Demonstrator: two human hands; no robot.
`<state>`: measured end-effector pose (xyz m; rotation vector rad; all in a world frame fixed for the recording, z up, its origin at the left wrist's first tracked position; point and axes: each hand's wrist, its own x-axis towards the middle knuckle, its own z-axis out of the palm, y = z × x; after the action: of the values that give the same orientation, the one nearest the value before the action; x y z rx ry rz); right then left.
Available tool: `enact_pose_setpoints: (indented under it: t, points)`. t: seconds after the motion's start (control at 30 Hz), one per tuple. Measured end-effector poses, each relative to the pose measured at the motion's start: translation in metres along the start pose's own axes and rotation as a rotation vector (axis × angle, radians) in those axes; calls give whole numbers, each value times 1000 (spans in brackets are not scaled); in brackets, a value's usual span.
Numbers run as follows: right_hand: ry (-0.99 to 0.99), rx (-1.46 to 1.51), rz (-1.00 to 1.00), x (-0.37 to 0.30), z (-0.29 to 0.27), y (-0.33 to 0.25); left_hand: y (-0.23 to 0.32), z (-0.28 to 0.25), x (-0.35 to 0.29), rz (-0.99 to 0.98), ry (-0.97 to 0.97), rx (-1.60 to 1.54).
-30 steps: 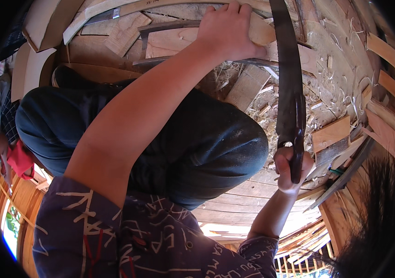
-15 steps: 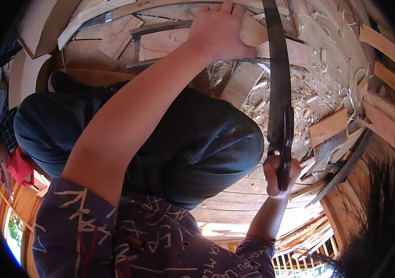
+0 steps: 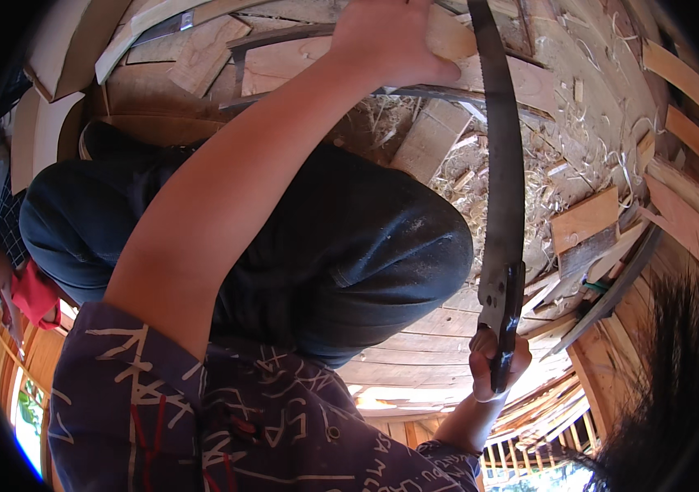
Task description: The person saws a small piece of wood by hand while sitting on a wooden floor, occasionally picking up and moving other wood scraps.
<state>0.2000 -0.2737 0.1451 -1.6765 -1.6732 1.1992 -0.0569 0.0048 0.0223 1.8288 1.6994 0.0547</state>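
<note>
My right hand (image 3: 497, 361) is closed round the dark handle of a handsaw (image 3: 503, 164). The long toothed blade points away from me and crosses over a pale curved wooden board (image 3: 513, 82) at the far side. My left hand (image 3: 386, 41) holds that board down left of the blade, its thumb spread towards the saw. The fingertips run out at the upper edge of the picture. Whether the teeth touch the wood I cannot tell.
My bent knee (image 3: 423, 238) in dark trousers is close left of the saw. Curly shavings (image 3: 460, 168) and offcuts (image 3: 587, 220) litter the plank floor. Curved timbers (image 3: 689, 143) line the right. At the far left another person's hand (image 3: 7, 299) is beside red cloth (image 3: 36, 295).
The saw and my right hand have moved back towards me. My left hand stays on the board, now slightly higher in the picture, as the whole view has shifted a little.
</note>
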Motion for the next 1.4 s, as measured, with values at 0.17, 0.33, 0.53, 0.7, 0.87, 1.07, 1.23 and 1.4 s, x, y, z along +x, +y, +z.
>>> enact_pose_setpoints:
  t: [0.17,0.33,0.53,0.7,0.87,1.07,1.23,1.4]
  points:
    - [-35,45,-31,21,5,9,3,-1,-2,-69,52,-38]
    - [15,197,107,29,-13,7,0,-1,2,-109,45,-49]
    - [-53,119,55,47,-41,-12,-6,5,3,-53,61,-7]
    - [-89,205,93,68,-26,-9,-5,1,-2,-45,75,51]
    - [-65,129,54,114,12,-3,-4,4,-4,-8,96,-22]
    - [-75,189,100,107,5,4,1,-5,-13,41,75,2]
    - [-59,160,52,72,8,-1,-6,37,-8,151,239,15]
    - [-32,175,77,59,15,0,0,36,-9,172,167,10]
